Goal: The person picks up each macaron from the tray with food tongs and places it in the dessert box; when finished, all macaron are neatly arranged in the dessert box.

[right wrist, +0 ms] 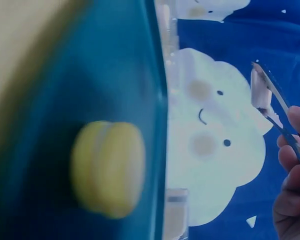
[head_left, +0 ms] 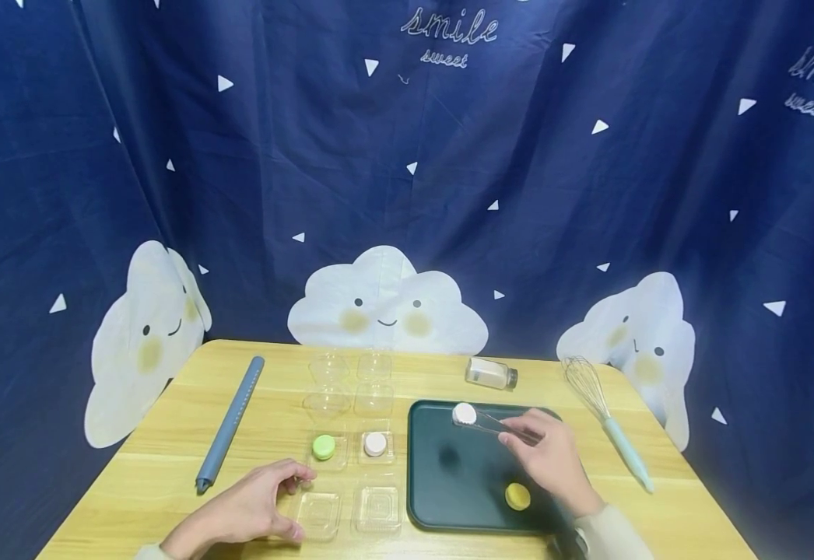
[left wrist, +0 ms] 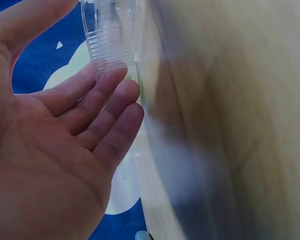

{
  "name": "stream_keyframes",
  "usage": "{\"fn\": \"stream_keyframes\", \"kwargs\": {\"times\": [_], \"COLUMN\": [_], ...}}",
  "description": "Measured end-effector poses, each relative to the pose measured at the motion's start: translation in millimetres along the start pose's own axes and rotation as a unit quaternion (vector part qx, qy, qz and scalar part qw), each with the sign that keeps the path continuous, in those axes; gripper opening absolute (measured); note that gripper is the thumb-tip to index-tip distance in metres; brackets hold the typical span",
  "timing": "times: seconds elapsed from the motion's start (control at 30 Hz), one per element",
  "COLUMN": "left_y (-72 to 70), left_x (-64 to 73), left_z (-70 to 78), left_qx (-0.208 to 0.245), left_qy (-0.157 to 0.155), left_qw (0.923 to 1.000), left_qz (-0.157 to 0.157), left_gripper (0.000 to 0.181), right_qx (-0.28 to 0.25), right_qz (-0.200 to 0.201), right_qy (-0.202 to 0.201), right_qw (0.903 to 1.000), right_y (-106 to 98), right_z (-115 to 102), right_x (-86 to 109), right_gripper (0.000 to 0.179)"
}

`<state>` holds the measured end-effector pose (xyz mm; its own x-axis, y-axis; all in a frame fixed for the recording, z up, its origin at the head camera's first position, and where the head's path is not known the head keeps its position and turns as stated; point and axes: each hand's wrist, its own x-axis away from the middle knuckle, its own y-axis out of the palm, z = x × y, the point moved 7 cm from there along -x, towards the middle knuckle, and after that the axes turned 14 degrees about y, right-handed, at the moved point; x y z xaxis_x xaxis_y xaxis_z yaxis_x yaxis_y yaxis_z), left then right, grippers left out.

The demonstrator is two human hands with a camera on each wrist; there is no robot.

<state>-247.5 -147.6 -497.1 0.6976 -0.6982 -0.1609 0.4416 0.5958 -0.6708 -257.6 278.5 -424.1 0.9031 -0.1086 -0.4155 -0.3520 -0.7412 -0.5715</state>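
Now, right hand [head_left: 552, 463]: fingers pinch metal tongs [right wrist: 291, 140] gripping a white macaron [head_left: 464, 414].
Left hand [head_left: 256, 502]: thumb and fingers wide apart beside a clear plastic container [head_left: 320, 515].

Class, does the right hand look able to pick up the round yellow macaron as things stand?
Probably not yet: nothing covers the round yellow macaron, but the right hand holds thin metal tongs gripping a round white macaron.

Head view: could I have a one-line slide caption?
Right hand holds a white macaron in tongs over a dark tray bearing a yellow macaron; left hand beside clear containers.
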Motion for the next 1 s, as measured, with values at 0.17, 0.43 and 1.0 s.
{"fn": "stream_keyframes", "kwargs": {"times": [0.17, 0.43, 1.0], "left_y": [0.4, 0.2, -0.3], "left_x": [0.3, 0.0, -0.9], "left_z": [-0.6, 0.0, 2.2], "left_qx": [0.003, -0.004, 0.002], "left_qy": [-0.002, -0.004, -0.002], "left_qw": [1.0000, 1.0000, 1.0000], "left_qz": [-0.002, -0.001, -0.002], "left_gripper": [0.070, 0.072, 0.071], "right_qx": [-0.015, -0.042, -0.102], "right_qz": [0.007, 0.013, -0.052], "right_qy": [0.003, -0.039, -0.143], "right_qw": [0.9999, 0.9983, 0.9832], "right_y": [-0.4, 9.8, 61.4], "right_z": [-11.7, -43.2, -104.1], "right_x": [-8.5, -16.4, -12.3], "right_gripper": [0.022, 0.024, 0.020]}}
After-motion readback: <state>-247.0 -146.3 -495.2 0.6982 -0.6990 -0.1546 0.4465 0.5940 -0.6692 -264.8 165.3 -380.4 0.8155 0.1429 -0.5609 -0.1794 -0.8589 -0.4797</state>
